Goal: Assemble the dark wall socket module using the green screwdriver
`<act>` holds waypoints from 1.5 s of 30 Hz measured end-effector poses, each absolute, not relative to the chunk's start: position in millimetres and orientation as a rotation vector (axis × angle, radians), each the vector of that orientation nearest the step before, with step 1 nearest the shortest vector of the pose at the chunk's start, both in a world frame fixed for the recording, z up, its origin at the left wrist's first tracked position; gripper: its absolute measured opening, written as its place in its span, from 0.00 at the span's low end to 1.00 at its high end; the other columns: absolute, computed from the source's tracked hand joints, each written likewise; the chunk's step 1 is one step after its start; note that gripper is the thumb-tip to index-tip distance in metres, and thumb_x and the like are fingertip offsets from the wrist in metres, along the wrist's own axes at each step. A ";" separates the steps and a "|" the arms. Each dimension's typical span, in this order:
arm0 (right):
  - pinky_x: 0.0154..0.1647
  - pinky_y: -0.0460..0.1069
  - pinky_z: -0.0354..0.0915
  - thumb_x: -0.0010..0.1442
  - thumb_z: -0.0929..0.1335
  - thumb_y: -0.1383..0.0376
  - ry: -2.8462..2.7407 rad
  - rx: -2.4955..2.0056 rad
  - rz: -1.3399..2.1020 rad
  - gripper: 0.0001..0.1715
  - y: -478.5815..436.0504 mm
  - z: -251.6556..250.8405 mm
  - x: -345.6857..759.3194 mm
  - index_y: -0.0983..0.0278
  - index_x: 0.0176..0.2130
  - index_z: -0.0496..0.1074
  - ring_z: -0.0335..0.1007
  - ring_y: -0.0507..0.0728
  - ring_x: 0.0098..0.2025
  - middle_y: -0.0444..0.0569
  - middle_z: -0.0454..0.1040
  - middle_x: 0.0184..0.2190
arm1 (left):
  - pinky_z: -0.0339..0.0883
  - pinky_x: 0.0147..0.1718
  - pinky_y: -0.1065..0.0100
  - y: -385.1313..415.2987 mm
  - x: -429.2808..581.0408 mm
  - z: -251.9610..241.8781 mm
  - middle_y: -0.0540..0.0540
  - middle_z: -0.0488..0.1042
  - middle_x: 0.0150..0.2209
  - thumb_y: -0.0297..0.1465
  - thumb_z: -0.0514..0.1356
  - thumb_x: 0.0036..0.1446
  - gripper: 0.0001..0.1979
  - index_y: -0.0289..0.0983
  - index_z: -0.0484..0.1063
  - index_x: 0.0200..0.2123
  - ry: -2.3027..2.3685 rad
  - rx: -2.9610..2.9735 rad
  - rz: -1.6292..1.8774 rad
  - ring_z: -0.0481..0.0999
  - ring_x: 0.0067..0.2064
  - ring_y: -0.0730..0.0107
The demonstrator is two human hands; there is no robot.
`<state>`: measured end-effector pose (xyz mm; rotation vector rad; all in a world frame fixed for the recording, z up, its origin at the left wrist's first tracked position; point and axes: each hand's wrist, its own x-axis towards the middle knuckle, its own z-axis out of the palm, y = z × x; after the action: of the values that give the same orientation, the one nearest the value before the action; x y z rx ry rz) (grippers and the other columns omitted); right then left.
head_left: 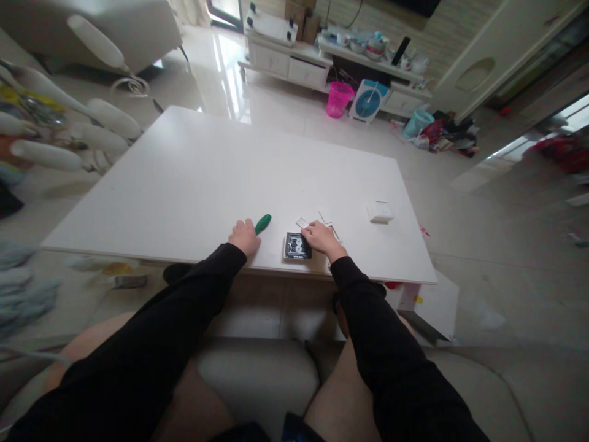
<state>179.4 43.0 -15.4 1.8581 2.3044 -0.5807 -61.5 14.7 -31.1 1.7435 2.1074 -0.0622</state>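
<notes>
My left hand (245,237) is closed at the near side of the white table, with the green handle of a screwdriver (263,223) sticking out beyond its fingers; the shaft is hidden. My right hand (319,236) pinches a small white rectangular piece (301,223) by its corner. Just below and left of those fingers lies a wall socket (297,247) with its black inner face up. A thin frame-like part (334,231) is partly covered by my right hand. Farther right on the table sits another wall socket (380,211), white, its face up.
The white table (197,166) stretches away, its near edge just below my hands. A grey sofa seat (253,368) is under me. Across the floor are a pink basket (339,99), a blue and white fan (369,100) and a cabinet (288,64). White lamp arms (113,116) reach in from the left.
</notes>
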 end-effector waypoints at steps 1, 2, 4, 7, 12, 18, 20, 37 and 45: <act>0.61 0.56 0.62 0.75 0.56 0.55 2.313 1.853 -0.570 0.28 42.1 -14.5 180.3 0.59 0.51 0.80 0.70 0.62 0.61 0.57 0.75 0.58 | 0.70 0.55 0.49 14.3 -61.2 -28.4 0.24 0.67 0.58 0.34 0.58 0.62 0.25 0.29 0.63 0.60 2.115 1.750 -0.061 0.71 0.61 0.38; 0.61 0.55 0.63 0.75 0.56 0.55 2.320 1.849 -0.558 0.27 41.2 -13.4 181.4 0.59 0.51 0.80 0.71 0.62 0.60 0.57 0.75 0.56 | 0.70 0.55 0.49 13.8 -60.7 -25.0 0.24 0.66 0.59 0.36 0.60 0.61 0.27 0.30 0.63 0.60 2.124 1.757 -0.057 0.69 0.62 0.38; 0.58 0.53 0.63 0.75 0.56 0.56 2.337 1.843 -0.539 0.27 39.6 -11.4 183.7 0.60 0.52 0.80 0.73 0.62 0.57 0.58 0.77 0.54 | 0.70 0.55 0.47 12.5 -58.5 -16.6 0.24 0.65 0.60 0.39 0.61 0.60 0.29 0.30 0.63 0.60 2.144 1.770 -0.030 0.68 0.63 0.37; 0.55 0.51 0.64 0.75 0.57 0.57 2.366 1.836 -0.524 0.25 38.1 -10.4 187.1 0.61 0.52 0.79 0.74 0.61 0.55 0.58 0.78 0.52 | 0.69 0.56 0.46 10.4 -53.4 -2.2 0.25 0.65 0.60 0.43 0.60 0.61 0.29 0.32 0.64 0.60 2.144 1.795 0.050 0.67 0.62 0.37; 0.55 0.50 0.64 0.74 0.59 0.60 2.418 1.852 -0.536 0.21 38.3 -13.4 191.4 0.60 0.53 0.78 0.76 0.60 0.55 0.57 0.80 0.53 | 0.68 0.57 0.49 8.1 -45.4 14.0 0.29 0.65 0.59 0.41 0.57 0.62 0.26 0.33 0.65 0.59 2.061 1.851 0.152 0.67 0.62 0.42; 0.50 0.50 0.66 0.70 0.62 0.67 2.445 2.012 -0.582 0.17 39.2 -19.7 196.3 0.61 0.52 0.77 0.79 0.61 0.48 0.57 0.83 0.48 | 0.69 0.56 0.50 5.4 -42.3 20.2 0.31 0.66 0.57 0.39 0.57 0.63 0.22 0.34 0.69 0.56 2.004 1.898 0.183 0.69 0.60 0.44; 0.49 0.51 0.66 0.68 0.64 0.68 2.441 2.100 -0.603 0.15 40.4 -22.9 198.4 0.62 0.48 0.78 0.79 0.61 0.46 0.57 0.84 0.44 | 0.69 0.56 0.50 5.1 -43.4 20.6 0.31 0.67 0.56 0.39 0.57 0.63 0.21 0.34 0.70 0.56 1.995 1.913 0.197 0.70 0.59 0.44; 0.42 0.53 0.76 0.49 0.79 0.55 2.308 2.056 -2.546 0.21 -10.8 11.6 179.0 0.58 0.35 0.67 0.81 0.55 0.32 0.39 0.78 0.28 | 0.72 0.39 0.65 5.6 -24.5 33.7 0.46 0.78 0.35 0.35 0.69 0.54 0.12 0.35 0.76 0.39 0.986 1.042 0.898 0.78 0.37 0.69; 0.32 0.47 0.66 0.54 0.76 0.54 2.426 2.249 -2.223 0.17 -15.0 20.6 173.7 0.60 0.39 0.73 0.72 0.51 0.29 0.40 0.75 0.28 | 0.70 0.35 0.67 2.9 -14.5 21.2 0.49 0.75 0.27 0.37 0.71 0.51 0.13 0.33 0.77 0.34 0.980 1.104 0.867 0.74 0.30 0.73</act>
<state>173.7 -15.0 20.6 2.2495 2.4262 -2.2229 -14.5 2.9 21.2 1.1037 0.9799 0.8670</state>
